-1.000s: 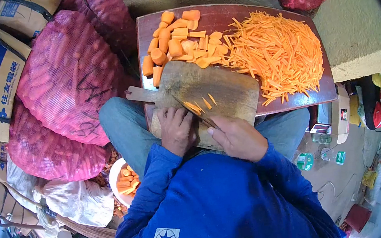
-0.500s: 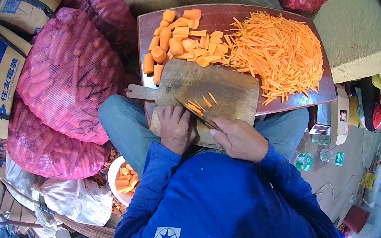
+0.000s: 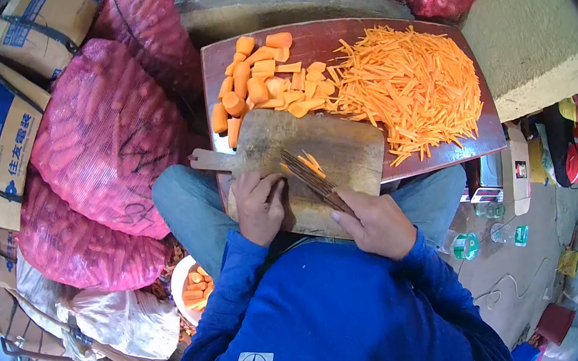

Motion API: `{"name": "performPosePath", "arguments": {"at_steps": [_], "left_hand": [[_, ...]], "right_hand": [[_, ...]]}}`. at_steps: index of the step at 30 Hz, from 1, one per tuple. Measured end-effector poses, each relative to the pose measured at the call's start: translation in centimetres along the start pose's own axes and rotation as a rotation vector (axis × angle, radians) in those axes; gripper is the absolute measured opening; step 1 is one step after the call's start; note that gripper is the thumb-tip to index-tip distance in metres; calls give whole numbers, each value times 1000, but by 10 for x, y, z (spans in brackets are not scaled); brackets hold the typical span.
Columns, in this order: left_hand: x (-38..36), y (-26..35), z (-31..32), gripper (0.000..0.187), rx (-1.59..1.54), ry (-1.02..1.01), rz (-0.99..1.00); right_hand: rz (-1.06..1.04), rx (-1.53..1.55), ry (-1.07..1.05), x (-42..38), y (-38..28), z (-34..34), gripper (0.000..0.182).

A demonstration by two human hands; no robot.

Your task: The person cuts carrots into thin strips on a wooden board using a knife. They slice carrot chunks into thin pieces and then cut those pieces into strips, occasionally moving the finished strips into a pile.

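I look down over a blue sleeve at a round wooden cutting board (image 3: 328,148) with one handle, resting on a dark red bench (image 3: 328,31). My right hand (image 3: 378,221) is clamped on the handle of one knife (image 3: 310,178) — its blade lies flat across the board, pointing up and left. A small cluster of carrot strips (image 3: 311,163), too few and too bunched to count exactly, lies touching the blade near the board's middle. My left hand (image 3: 259,206) rests on the board's near-left edge, fingers curled together, just beside the knife; I cannot tell whether it holds anything. The two hands are apart, with the blade between them.

Beyond the board sit two heaps: chunky carrot pieces (image 3: 259,83) on the left and a far larger pile of thin carrot sticks (image 3: 411,86) on the right. Three pink mesh sacks (image 3: 106,134) lean at my left — one white bowl of carrot scraps (image 3: 194,289) stands below them.
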State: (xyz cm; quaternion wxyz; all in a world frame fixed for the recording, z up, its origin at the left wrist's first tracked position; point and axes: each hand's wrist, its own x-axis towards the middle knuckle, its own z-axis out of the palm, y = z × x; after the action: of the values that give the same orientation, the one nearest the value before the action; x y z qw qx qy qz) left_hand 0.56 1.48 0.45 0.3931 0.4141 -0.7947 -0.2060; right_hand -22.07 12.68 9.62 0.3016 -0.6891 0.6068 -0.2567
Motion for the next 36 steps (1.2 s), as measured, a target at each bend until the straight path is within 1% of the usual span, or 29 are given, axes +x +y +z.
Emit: {"name": "performPosePath", "arguments": {"at_steps": [1, 2, 4, 5, 6, 8, 9, 10, 11, 12, 13, 14, 16, 17, 20, 21, 22, 23, 24, 25, 26, 28, 29, 30, 31, 32, 34, 35, 36], "left_hand": [[0, 2, -2, 17, -5, -3, -64], [2, 1, -2, 17, -11, -9, -54], [7, 1, -4, 22, -176, 29, -208], [8, 2, -8, 24, -216, 6, -284], [14, 9, -12, 24, -218, -3, -277], [27, 22, -19, 26, -340, 22, -241], [33, 25, -21, 34, -354, -30, -209], [40, 28, -24, 34, -353, -34, -206], [50, 31, -26, 40, -206, -153, -54], [59, 31, -26, 46, -57, -269, 98], [65, 31, -23, 60, 7, -391, 91], [70, 29, -19, 60, 7, -394, 93], [79, 24, -5, 67, 77, -467, 91], [83, 23, 0, 68, 157, -490, 94], [93, 17, 14, 66, 210, -489, 152], [97, 23, 13, 60, 241, -475, 148], [97, 20, 14, 60, 239, -482, 150], [97, 14, 14, 56, 182, -386, 177], [98, 8, 13, 51, 126, -290, 201], [100, 5, 11, 40, 86, -215, 216], [98, -3, 8, 40, 86, -220, 214], [90, -20, 0, 34, -108, -164, -27], [87, -25, -6, 28, -76, -136, -21], [81, -32, -10, 28, -80, -140, -20], [74, -40, -12, 28, -147, -121, -118], [67, -47, -12, 27, -218, -104, -214], [58, -49, -17, 27, -237, -125, -229], [53, -48, -16, 26, -245, -137, -249], [50, -44, -16, 26, -256, -147, -248]], "right_hand": [[17, -40, -8, -4, 0, -1, 33], [24, -41, 3, -7, 0, -2, 33], [8, -83, -45, -11, -1, -1, 33], [16, -82, -36, -12, 0, 2, 33], [-14, -92, -47, -11, 1, 6, 33], [-40, -101, -53, -10, 1, 10, 33], [-81, -158, -47, -9, -1, 11, 32], [-123, -214, -41, -8, -2, 12, 32], [-121, -213, -38, -7, -3, 13, 32], [-164, -282, -23, -6, -5, 13, 32], [-206, -351, -8, -7, -7, 12, 33], [-203, -350, -5, -8, -8, 11, 33], [-175, -529, -8, -10, -10, 10, 33], [-169, -531, -2, -11, -10, 10, 33], [-193, -533, 13, -16, -6, 15, 34], [-204, -508, 33, -16, -3, 19, 33], [-215, -480, 54, -16, -2, 21, 32], [-208, -476, 55, -16, -2, 19, 32], [-176, -344, 32, -15, -3, 16, 31], [-145, -213, 9, -14, -4, 13, 30], [-142, -209, 7, -13, -5, 13, 30], [-39, 72, -93, -9, -7, 14, 30], [-36, 73, -93, -6, -7, 15, 30], [-12, 164, -114, -1, -6, 17, 30], [14, 254, -132, 3, -5, 18, 29], [26, 250, -125, 6, 0, 22, 29], [34, 337, -56, 11, 14, 28, 28], [47, 334, -50, 12, 19, 23, 28], [60, 285, 21, 14, 25, 17, 27]]}}
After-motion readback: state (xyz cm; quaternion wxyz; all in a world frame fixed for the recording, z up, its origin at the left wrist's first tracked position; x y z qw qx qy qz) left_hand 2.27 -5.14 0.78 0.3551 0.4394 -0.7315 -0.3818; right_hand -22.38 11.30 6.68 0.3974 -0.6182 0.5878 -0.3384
